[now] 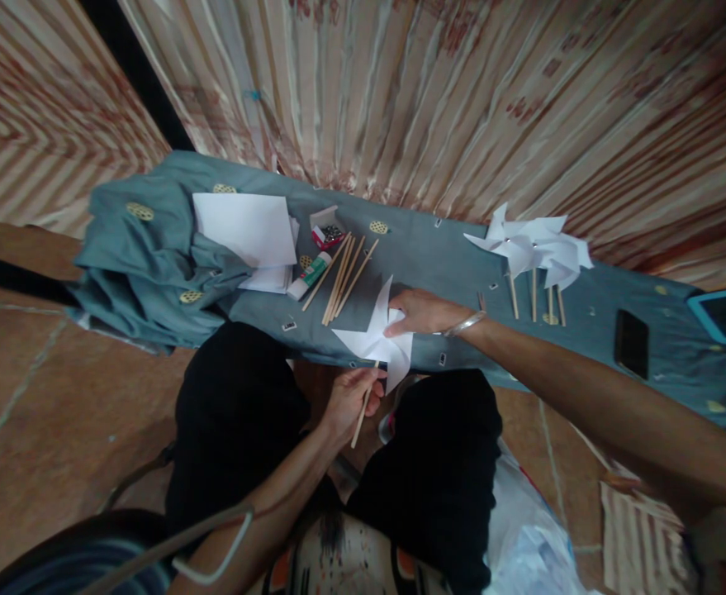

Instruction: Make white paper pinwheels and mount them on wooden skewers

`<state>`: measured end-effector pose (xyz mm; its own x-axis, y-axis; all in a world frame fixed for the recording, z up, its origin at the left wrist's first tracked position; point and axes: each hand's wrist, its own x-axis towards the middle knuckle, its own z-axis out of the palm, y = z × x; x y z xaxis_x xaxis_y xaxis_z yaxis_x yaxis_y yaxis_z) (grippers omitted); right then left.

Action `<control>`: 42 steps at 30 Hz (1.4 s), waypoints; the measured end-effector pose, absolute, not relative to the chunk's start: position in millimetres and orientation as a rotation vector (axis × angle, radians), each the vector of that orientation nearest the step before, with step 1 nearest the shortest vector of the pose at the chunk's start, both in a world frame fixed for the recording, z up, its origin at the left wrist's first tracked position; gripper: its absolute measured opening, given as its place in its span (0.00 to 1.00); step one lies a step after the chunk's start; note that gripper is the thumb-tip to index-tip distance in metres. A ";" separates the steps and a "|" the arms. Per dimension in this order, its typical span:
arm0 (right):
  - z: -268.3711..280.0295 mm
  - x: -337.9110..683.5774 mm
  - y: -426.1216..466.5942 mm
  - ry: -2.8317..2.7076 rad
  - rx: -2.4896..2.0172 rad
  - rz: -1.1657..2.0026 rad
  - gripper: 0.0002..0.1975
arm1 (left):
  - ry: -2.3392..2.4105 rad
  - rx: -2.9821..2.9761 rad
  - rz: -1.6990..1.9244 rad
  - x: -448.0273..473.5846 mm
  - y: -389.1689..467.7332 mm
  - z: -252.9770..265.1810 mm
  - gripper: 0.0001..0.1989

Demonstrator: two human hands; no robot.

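A white paper pinwheel (372,340) is between my hands at the near edge of the cloth-covered bench (437,273). Closed around its thin wooden stick (361,420), my left hand (351,398) is just below the paper blades. My right hand (421,312) reaches in from the right, thumb and fingers pressed on the pinwheel's upper right blade near the middle. Whether a pin sits at its centre is hidden. Several loose wooden sticks (345,279) lie beyond my left hand, beside a glue stick (309,276) and a small open box of pins (327,227).
White paper sheets (244,223) are stacked at the left of the bench. Several pinwheels (533,244) on sticks lie to the right. Farther right are a dark phone (632,343) and a blue-framed device (725,316). A curtain (387,99) hangs behind the bench.
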<state>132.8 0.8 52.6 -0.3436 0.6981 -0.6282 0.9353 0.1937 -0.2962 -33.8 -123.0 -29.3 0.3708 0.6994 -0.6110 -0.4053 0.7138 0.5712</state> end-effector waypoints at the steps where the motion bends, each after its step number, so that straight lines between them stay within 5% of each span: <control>1: 53.4 132.3 2.4 2.126 1.505 -0.899 0.14 | 0.960 0.347 0.718 -33.7 -122.8 -29.0 0.22; 24: 47.2 143.3 15.1 2.040 1.454 -1.259 0.09 | 0.805 0.147 0.534 -39.1 -124.7 -30.1 0.20; 42: 37.5 146.4 14.6 2.078 1.380 -1.216 0.11 | 0.854 0.123 0.487 -38.3 -124.8 -27.0 0.26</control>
<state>146.4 14.6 37.5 -0.4555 0.5633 -0.6893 0.8769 0.1503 -0.4566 -38.3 -124.8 -27.0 0.5552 0.4597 -0.6932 -0.3631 0.8838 0.2953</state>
